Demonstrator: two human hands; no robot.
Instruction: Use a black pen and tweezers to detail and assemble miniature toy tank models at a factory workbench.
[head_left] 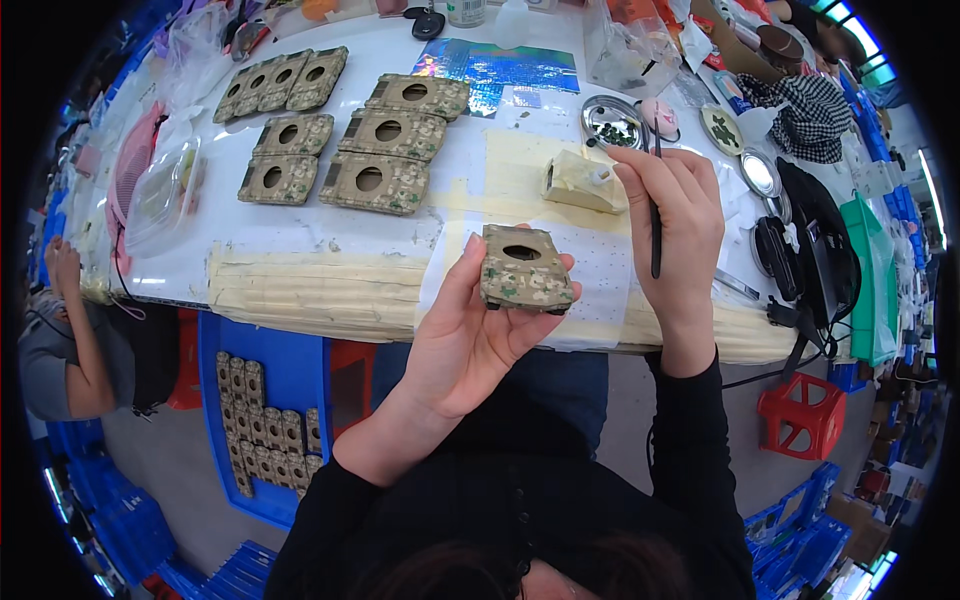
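My left hand (465, 345) holds a camouflage-patterned model tank hull (525, 280) by its sides. A round opening shows in the hull's upper face. Raised to the right of it, my right hand (680, 220) keeps a slim black tool (656, 235) between its fingers; whether it is a brush or tweezers I cannot tell. Its thumb and forefinger tips are close together, and anything between them is too small to make out. Just left of those fingertips stands a block wrapped in cream tape (583, 183), with a white nozzle-like tip on top.
Several matching hulls (388, 130) lie in groups at the table's left, more in a blue tray (265, 335) below. A round metal dish (612, 105) holds small dark green pieces. A black bag (815, 235) lies at the right. Another person's hands (63, 268) are at far left.
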